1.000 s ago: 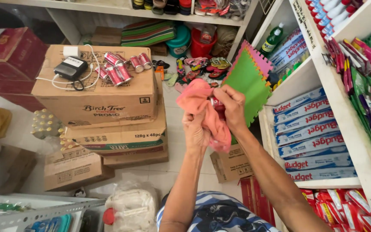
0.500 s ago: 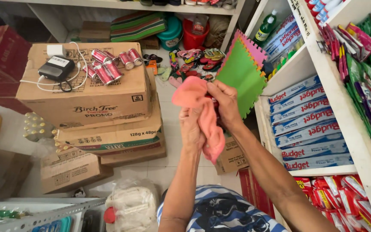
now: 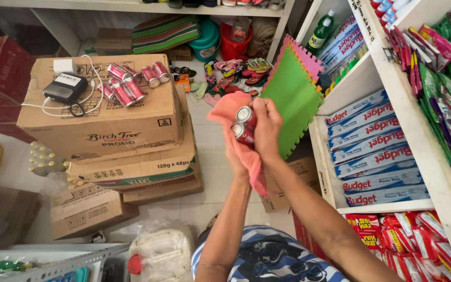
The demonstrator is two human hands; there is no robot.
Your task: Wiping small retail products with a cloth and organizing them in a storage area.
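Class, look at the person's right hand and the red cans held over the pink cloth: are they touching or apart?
Touching. The head view shows the right hand wrapped around the two red cans, fingers pressed on them, with the pink cloth beneath.

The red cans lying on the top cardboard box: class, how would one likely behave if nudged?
The red cans lie on their sides, so one would probably roll. They look small and likely light. The cardboard box top is flat, so little would stop them.

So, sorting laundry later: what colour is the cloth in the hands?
Salmon pink cloth, clearest in the head view.
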